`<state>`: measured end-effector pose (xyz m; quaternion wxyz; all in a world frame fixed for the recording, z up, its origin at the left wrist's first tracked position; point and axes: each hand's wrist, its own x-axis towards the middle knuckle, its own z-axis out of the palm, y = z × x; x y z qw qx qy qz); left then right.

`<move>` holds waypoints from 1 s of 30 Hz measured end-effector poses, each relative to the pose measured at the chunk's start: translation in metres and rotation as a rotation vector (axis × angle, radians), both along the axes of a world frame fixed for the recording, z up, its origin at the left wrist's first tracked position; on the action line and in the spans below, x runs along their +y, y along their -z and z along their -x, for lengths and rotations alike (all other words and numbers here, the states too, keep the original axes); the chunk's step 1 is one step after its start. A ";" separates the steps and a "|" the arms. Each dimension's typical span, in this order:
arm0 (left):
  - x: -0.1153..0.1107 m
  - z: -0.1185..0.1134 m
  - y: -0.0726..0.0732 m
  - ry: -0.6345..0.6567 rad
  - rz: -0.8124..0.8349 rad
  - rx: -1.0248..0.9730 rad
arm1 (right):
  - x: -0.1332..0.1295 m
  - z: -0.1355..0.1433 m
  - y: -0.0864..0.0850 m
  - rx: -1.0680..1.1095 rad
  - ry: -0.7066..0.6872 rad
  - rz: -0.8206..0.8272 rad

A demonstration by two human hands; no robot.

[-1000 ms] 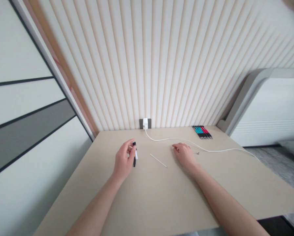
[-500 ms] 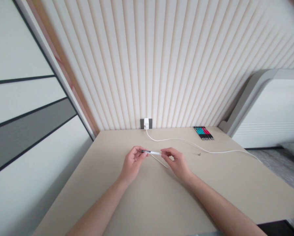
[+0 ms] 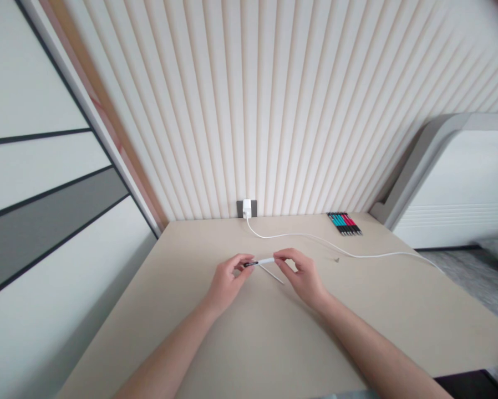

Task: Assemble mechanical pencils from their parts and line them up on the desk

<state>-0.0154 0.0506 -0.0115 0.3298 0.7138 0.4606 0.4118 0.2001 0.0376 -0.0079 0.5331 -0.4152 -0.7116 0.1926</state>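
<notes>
A slim pen with a black end and a white barrel spans the gap between my hands, above the table. My left hand pinches its black end between thumb and fingers. At the white end, the fingertips of my right hand are closed on it. Below the pen a thin white rod, perhaps a refill, lies slanted on the tabletop; its far end is hidden behind the pen and my left fingers.
Several pens with teal, red and black parts lie in a row at the back right of the table. A white cable runs from a plugged-in charger to the right edge. Near it sits a tiny grey piece.
The pen has tilted: its black end has dropped slightly and shifted right, nearer my right hand. My left fingers have moved with it. The right hand has barely moved.
</notes>
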 end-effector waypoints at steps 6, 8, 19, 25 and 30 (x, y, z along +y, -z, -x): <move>-0.009 -0.008 -0.004 0.140 -0.067 0.154 | -0.004 -0.001 -0.001 0.000 -0.113 -0.027; -0.011 -0.010 -0.006 0.155 -0.025 0.111 | -0.004 -0.002 -0.003 -0.007 -0.136 -0.036; 0.005 0.008 -0.011 -0.256 -0.085 -0.566 | 0.021 -0.035 0.005 -0.268 0.296 0.101; 0.006 0.011 -0.011 -0.248 -0.119 -0.510 | 0.019 -0.028 0.015 -0.454 0.159 0.169; 0.006 0.016 -0.007 -0.161 -0.159 -0.241 | 0.007 -0.007 0.020 -0.560 -0.003 0.229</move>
